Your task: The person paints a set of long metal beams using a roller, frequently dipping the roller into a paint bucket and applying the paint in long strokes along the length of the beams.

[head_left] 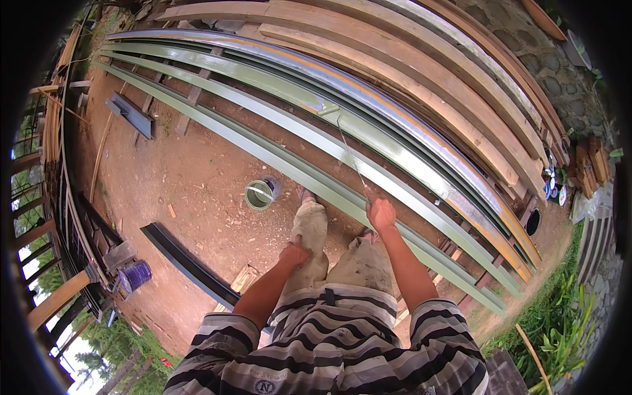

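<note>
Paint roller (pixel 328 110) in right hand (pixel 381 214) (lettered badge (pixel 265 387) on striped shirt (pixel 355 359))

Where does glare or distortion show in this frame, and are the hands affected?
In the head view, white glare washes part of the green steel beam; the fisheye bows the timber planks into arcs, black toward the corners; sky at lower left is blown out; the left hand and right hand sit clear of glare, without obvious blur.
</note>
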Tool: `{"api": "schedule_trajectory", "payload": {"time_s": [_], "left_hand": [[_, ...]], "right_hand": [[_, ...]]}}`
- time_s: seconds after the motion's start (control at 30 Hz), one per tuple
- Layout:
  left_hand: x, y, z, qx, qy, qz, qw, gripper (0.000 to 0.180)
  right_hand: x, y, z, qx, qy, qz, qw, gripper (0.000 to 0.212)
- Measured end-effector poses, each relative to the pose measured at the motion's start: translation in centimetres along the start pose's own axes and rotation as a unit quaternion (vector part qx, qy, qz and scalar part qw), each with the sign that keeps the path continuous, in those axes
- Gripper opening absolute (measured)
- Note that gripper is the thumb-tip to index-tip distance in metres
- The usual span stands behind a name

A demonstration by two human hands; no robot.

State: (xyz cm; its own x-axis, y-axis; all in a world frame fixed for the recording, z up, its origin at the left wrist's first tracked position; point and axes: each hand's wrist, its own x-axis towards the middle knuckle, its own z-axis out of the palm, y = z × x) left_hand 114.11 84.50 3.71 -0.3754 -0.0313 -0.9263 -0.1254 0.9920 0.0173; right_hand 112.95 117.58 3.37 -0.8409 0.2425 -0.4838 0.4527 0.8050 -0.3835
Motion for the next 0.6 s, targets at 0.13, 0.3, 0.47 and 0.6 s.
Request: {"api": "schedule_trajectory", "payload": {"time_s": [0.13, 0.3, 0.47, 0.6], "left_hand": [[4.3, 1.0, -3.4, 0.065, -0.058, -0.019, 0.996, 0.09], [8.9, -1.8, -5.3, 0.027, -0.097, -0.027, 0.995, 0.08], [11.9, -3.2, -5.1, 0.044, -0.105, -0.017, 0.993, 0.072], [12.5, -3.5, -6.0, 0.044, -0.122, -0.007, 0.992, 0.068]], "right_hand": [[3.4, -4.6, 0.1, -0.001, -0.04, 0.064, 0.997, 0.064], [7.5, -8.4, 4.2, -0.008, -0.013, 0.047, 0.999, 0.065], [10.6, -10.8, 6.5, 0.004, 0.009, 0.011, 1.0, 0.069], [13.9, -12.7, 7.6, 0.004, 0.014, -0.009, 1.0, 0.068]]}}
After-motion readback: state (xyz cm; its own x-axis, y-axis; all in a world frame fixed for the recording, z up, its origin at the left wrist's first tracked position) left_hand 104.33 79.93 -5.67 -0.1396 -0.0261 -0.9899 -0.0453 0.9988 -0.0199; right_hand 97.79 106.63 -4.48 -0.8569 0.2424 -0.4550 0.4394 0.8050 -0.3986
